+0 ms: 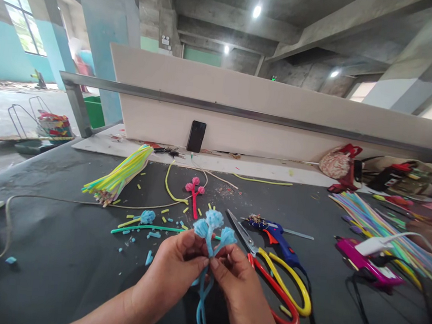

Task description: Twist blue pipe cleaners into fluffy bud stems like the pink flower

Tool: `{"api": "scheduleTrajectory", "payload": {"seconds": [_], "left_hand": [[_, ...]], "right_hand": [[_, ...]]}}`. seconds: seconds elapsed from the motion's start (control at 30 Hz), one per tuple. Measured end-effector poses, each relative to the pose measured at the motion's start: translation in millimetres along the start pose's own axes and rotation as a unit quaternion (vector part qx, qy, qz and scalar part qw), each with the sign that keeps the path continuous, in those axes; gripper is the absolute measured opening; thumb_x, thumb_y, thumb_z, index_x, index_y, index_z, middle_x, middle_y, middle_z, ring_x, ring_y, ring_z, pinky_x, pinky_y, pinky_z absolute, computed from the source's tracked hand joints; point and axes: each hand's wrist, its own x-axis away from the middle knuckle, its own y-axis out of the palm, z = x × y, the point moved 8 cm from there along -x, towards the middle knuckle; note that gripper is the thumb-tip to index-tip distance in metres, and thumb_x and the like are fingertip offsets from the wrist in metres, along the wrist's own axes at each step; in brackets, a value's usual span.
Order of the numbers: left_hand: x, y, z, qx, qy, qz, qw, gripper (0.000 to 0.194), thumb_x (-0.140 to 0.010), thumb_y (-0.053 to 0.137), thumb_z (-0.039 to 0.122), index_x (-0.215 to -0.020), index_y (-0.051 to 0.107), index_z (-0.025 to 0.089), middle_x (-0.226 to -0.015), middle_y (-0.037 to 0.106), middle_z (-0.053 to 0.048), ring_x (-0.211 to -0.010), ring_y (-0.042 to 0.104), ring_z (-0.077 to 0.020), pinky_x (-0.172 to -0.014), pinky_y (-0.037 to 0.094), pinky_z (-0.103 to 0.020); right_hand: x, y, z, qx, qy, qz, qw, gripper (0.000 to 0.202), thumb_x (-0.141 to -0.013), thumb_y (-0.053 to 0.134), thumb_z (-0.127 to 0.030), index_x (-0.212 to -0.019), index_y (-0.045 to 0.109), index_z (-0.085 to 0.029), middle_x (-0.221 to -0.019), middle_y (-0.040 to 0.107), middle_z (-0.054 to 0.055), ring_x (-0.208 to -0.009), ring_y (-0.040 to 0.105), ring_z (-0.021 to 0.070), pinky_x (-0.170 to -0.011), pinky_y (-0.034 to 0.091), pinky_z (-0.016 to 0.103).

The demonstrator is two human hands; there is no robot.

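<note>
Both of my hands pinch a blue pipe-cleaner flower (214,222) with three fluffy heads, its long stems hanging down below. My left hand (176,260) grips it from the left side, my right hand (238,273) from the right, thumbs meeting where the stems join. Just right of my right hand lie scissors (289,276) with one red and one yellow handle, blades apart. Past them rests a blue glue gun (278,234) with a glue stick in its back. A finished-looking pink pipe-cleaner flower (195,195) lies beyond my hands. A loose blue head (147,217) sits to the left.
A yellow-green pipe-cleaner bundle (123,173) lies left, and pastel pipe cleaners (381,229) lie right. A magenta power strip (368,263) with cables is near the right edge. A phone (196,136) leans against the white board (249,132). Cut bits litter the dark tabletop (70,250).
</note>
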Motion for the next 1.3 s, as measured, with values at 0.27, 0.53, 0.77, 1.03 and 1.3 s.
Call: {"api": "scheduleTrajectory", "payload": {"seconds": [0.27,0.53,0.77,1.03,1.3], "left_hand": [[1.7,-0.6,0.7,0.015,0.005,0.024,1.000,0.017,-0.059,0.060,0.007,-0.073,0.062,0.015,-0.068,0.064,0.001,-0.067,0.059,-0.0138,-0.065,0.046,-0.024],[-1.3,0.7,-0.7,-0.022,0.025,0.024,0.999,0.013,-0.061,0.059,0.007,-0.070,0.060,0.015,-0.066,0.061,0.002,-0.066,0.056,-0.0117,-0.064,0.043,-0.022],[-1.7,5.3,-5.0,-0.058,0.019,0.016,0.998,0.010,-0.060,0.059,0.009,-0.068,0.059,0.015,-0.062,0.059,0.002,-0.060,0.053,-0.0110,-0.059,0.040,-0.021],[-1.2,4.5,2.2,-0.173,0.031,0.023,0.984,0.009,-0.060,0.052,0.009,-0.061,0.059,0.015,-0.059,0.055,0.002,-0.059,0.048,-0.0123,-0.057,0.036,-0.022],[-3.6,4.1,-3.3,-0.155,0.010,-0.023,0.988,0.009,-0.057,0.049,0.009,-0.054,0.055,0.015,-0.052,0.043,0.005,-0.053,0.038,-0.0093,-0.050,0.028,-0.020]], "right_hand": [[-0.6,2.1,0.4,-0.001,0.001,-0.018,1.000,0.014,-0.076,0.069,-0.030,-0.075,0.060,-0.020,-0.069,0.055,-0.003,-0.068,0.047,0.0147,-0.064,0.037,0.026],[-5.7,-11.4,-10.3,0.088,-0.033,0.037,0.995,0.013,-0.071,0.069,-0.027,-0.067,0.059,-0.020,-0.063,0.053,-0.004,-0.064,0.044,0.0150,-0.061,0.035,0.026],[-6.3,-18.7,-12.8,0.101,-0.036,0.059,0.993,0.015,-0.067,0.072,-0.029,-0.065,0.060,-0.020,-0.058,0.052,-0.005,-0.058,0.044,0.0147,-0.056,0.033,0.026],[-8.5,-12.9,1.5,0.043,-0.010,0.022,0.999,0.021,-0.066,0.074,-0.033,-0.065,0.060,-0.018,-0.060,0.054,-0.004,-0.059,0.044,0.0142,-0.057,0.032,0.025],[-7.5,-9.2,1.7,0.017,0.011,0.001,1.000,0.023,-0.059,0.081,-0.033,-0.065,0.065,-0.018,-0.055,0.055,-0.004,-0.060,0.050,0.0158,-0.061,0.038,0.026]]}}
